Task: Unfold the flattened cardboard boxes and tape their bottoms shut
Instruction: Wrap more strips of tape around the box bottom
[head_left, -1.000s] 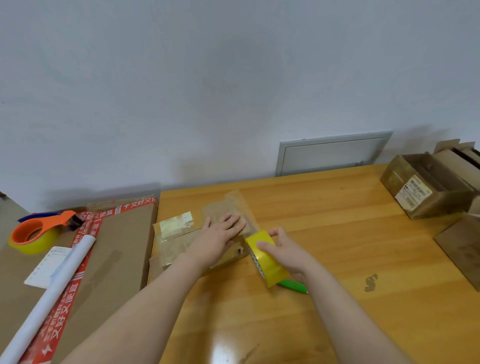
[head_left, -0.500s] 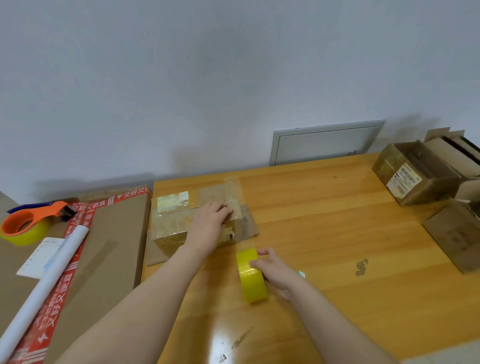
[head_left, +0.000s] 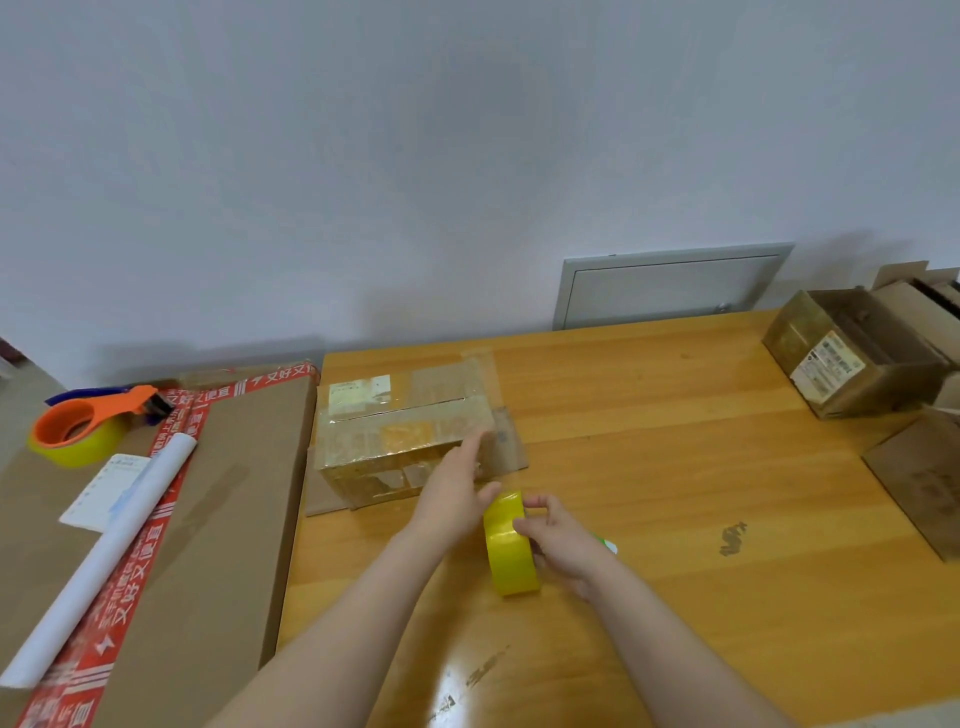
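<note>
Cardboard box (head_left: 395, 441): left hand (head_left: 452, 499) touches its right front corner, fingers straight & together. Right hand (head_left: 558, 540) fingers curl round yellow tape roll (head_left: 506, 551), held on edge. Box sits centre-left of frame on table (head_left: 675, 467), long axis left-right, glossy w/ tape. Pale label (head_left: 358, 388) unreadable. Left-frame carton (head_left: 234, 519) strip reads 又好又便宜.

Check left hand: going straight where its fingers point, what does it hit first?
The cardboard box: the left hand aims at its near right corner, seemingly touching it; depth is unclear.
</note>
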